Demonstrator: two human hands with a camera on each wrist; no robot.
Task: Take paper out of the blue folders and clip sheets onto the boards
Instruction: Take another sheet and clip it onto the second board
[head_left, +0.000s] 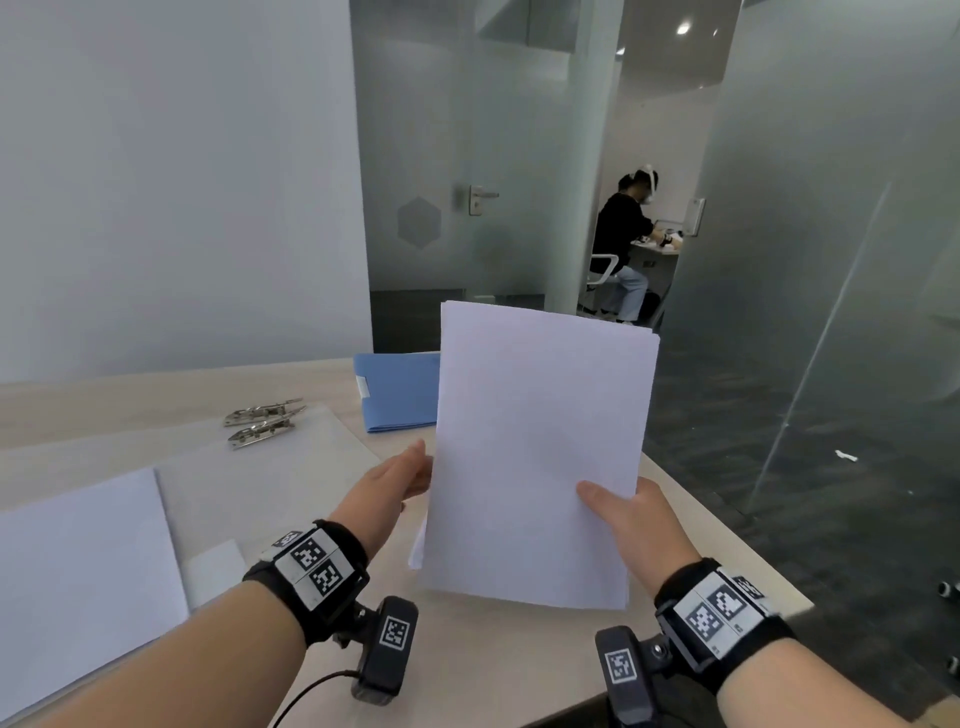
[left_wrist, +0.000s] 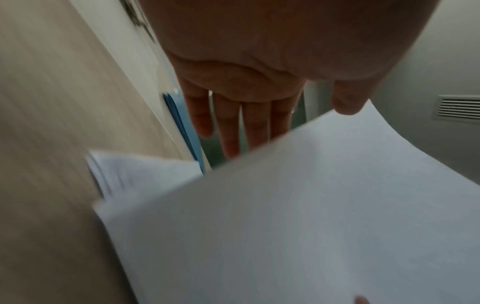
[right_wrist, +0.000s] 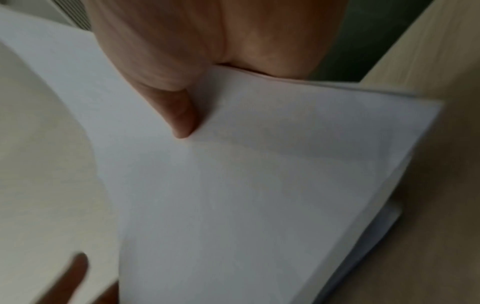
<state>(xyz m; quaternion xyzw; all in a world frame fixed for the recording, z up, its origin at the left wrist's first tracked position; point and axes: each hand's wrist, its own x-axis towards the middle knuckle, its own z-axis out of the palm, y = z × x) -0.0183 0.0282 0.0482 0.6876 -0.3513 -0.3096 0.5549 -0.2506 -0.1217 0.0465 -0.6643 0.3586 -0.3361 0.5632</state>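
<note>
We hold a stack of white sheets (head_left: 540, 457) upright above the tabletop (head_left: 171, 395): the right hand (head_left: 631, 519) pinches its lower right edge, thumb on the front face and the fingers hidden behind, while the left hand (head_left: 397, 480) lies open, fingers straight, against the stack's left edge. The lower edge appears to hover near or rest on the tabletop — we cannot tell which. The step in hand is, in our judgement, squaring the sheets before clipping; done well, it calls for a loose right pinch, flat left fingers as a guide, and a tap on the bottom edge until the slightly offset corners align. The blue folder (head_left: 402, 392) lies closed just behind the stack. To the left lie the clear boards (head_left: 291, 467), their two metal clips (head_left: 262, 422) at the far end, with another white sheet (head_left: 78, 577) nearer us. Open room lies leftward over the boards; the tabletop's right edge runs close beside the right wrist, so the stack should travel left.
</note>
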